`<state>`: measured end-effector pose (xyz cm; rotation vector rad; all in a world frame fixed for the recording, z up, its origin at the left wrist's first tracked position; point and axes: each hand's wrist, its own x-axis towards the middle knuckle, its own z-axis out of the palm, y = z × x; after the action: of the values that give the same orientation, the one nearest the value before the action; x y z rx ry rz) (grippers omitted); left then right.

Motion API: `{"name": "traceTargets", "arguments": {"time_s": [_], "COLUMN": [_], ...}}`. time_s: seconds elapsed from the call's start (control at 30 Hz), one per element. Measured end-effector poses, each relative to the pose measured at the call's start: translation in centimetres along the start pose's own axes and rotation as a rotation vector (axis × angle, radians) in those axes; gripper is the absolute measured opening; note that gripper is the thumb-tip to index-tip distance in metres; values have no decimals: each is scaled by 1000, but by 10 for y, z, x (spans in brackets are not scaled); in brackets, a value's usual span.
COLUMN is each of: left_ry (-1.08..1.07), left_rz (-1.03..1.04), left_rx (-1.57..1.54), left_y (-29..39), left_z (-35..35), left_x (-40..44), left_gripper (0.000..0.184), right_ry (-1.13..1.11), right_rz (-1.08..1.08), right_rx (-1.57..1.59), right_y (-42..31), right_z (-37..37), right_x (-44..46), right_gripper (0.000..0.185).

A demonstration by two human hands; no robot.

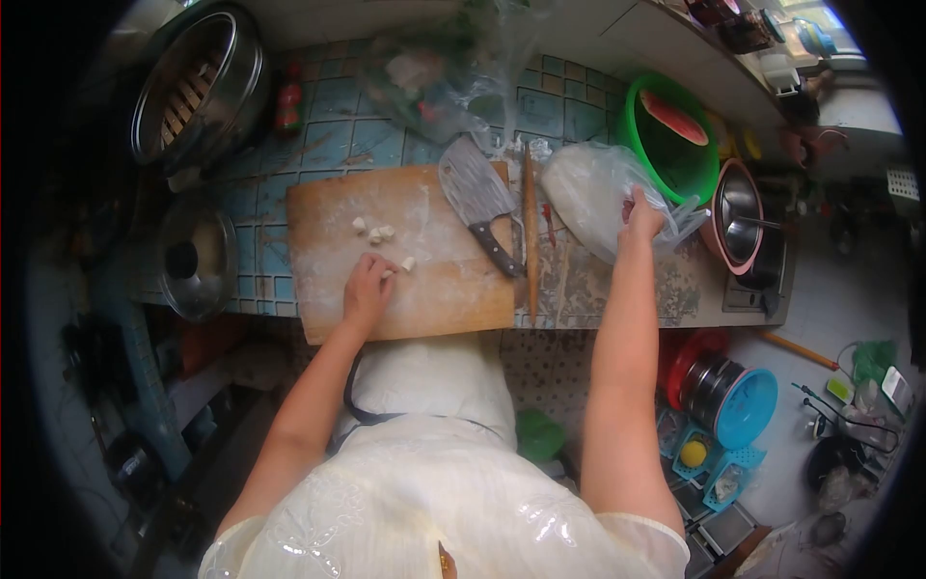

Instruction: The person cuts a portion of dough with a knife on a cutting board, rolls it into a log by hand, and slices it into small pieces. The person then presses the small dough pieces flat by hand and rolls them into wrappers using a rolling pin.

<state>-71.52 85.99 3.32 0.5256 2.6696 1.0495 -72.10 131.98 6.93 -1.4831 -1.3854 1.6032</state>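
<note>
My left hand (367, 288) rests on the floured wooden cutting board (405, 309), its fingers closed around a small white dough piece (389, 274). Another dough piece (408, 262) lies just past the fingertips, and several more dough pieces (382, 234) sit farther up the board. At the right, my right hand (640, 216) grips the mouth of a clear plastic bag (588, 188) that holds something white, likely flour; its fingers are partly hidden by the film. A cleaver (479, 198) lies across the board's right side, with a wooden rolling pin (531, 236) beside it.
A green basin (632, 121) with a cut watermelon piece (673, 118) stands behind the bag. Nearby is a metal bowl (738, 217). On the left are a glass lid (197, 259) and a large steamer pot (198, 92). A blurred plastic bag (434, 82) lies behind the board.
</note>
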Motion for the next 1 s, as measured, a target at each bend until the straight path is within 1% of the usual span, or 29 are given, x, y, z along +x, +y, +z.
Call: {"name": "traceTargets", "arguments": {"time_s": [0.03,0.07,0.13,0.17,0.23,0.27,0.33,0.37,0.43,0.47,0.53,0.57,0.63,0.67,0.73,0.77,0.83,0.87,0.93,0.97,1.0], "left_ry": [-8,-14,-5,2,-1,-8,-13,-18,-11,-2,2,8,3,-1,-16,-29,-24,-20,-2,13,14], "left_rz": [-9,-16,-6,-1,-1,-3,-4,-7,5,13,23,29,28,22,8,-12,-16,-17,14,50,48], "left_rx": [7,12,2,-4,-10,-17,-14,-11,-6,-2,6,13,3,-7,-19,-30,-37,-44,-17,13,13], "left_y": [2,4,2,1,1,1,2,3,2,2,3,3,3,3,3,4,4,4,2,1,1], "left_z": [-1,-2,0,1,0,0,-2,-2,-2,-1,-2,-2,-1,-1,-2,-3,-4,-4,-3,-3,-4], "left_x": [0,1,1,1,1,0,1,1,0,0,0,0,1,0,1,1,0,1,-1,0,0], "left_gripper": [18,18,18,18,18,18,18,18,18,19,19,18,18,18,19,19,20,20,21,21,21], "right_ry": [187,189,217,217,-20,-18,-110,-106,29,35,-102,-97,-328,-325,-275,-277,35,31,110,107,-51], "right_rz": [-67,-69,-337,-340,-228,-229,-153,-153,-361,-359,-1194,-1193,-885,-885,-1139,-1139,-1091,-1093,-950,-950,-795], "right_rx": [-32,-31,46,49,-195,-194,-617,-615,-957,-957,-763,-764,-812,-813,-522,-522,-537,-536,-893,-893,-1039], "right_y": [4,12,28,29,27,25,8,1,-20,-13,6,14,18,16,2,1,-4,-11,-31,-32,-34], "right_z": [3,3,1,-1,-5,-7,-7,-5,8,8,7,8,11,9,5,-4,-28,-33,-37,-39,-38], "right_x": [-3,-5,-5,-4,-8,-8,-19,-31,-79,-83,-84,-84,-87,-86,-92,-91,-81,-70,-50,-35,-27], "right_gripper": [32,32,38,38,29,29,32,32,27,27,22,22,27,27,25,25,26,26,27,27,28]}}
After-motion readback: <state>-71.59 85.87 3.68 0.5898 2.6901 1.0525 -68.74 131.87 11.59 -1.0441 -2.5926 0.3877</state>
